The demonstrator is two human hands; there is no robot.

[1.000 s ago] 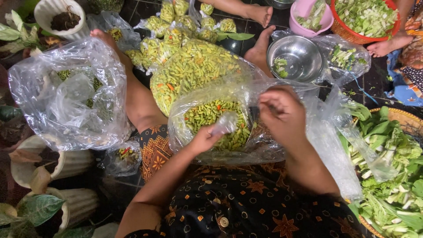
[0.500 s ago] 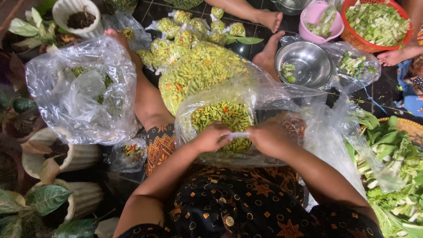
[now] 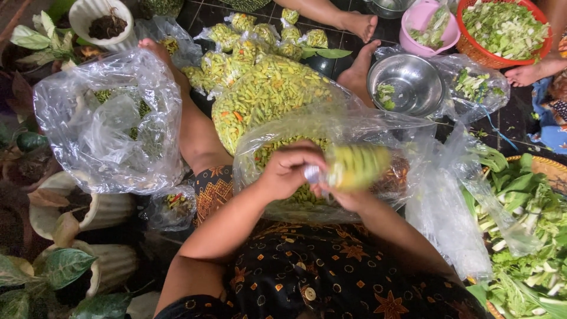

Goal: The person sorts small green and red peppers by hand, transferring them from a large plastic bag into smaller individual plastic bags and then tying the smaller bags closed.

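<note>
A large heap of green chillies (image 3: pixel 269 94), with a few orange ones, is spread in clear plastic at the centre far side, with small filled packets (image 3: pixel 248 47) beyond it. A big crumpled clear bag (image 3: pixel 109 127) is seen at the left, and leafy greens (image 3: pixel 525 236) at the near right. A steel bowl (image 3: pixel 407 82), a pink tub (image 3: pixel 419 23) and a red basket (image 3: pixel 502 29) are ranged at the far right. At the near centre, a small clear packet of chillies (image 3: pixel 357 166) is held over an open bag. The left hand (image 3: pixel 289 171) is closed on the packet's twisted neck; the right hand (image 3: pixel 348 198) is cupped beneath, its grip partly hidden. The packet is judged light, soft and slippery-skinned; it is best gripped at the gathered neck.
</note>
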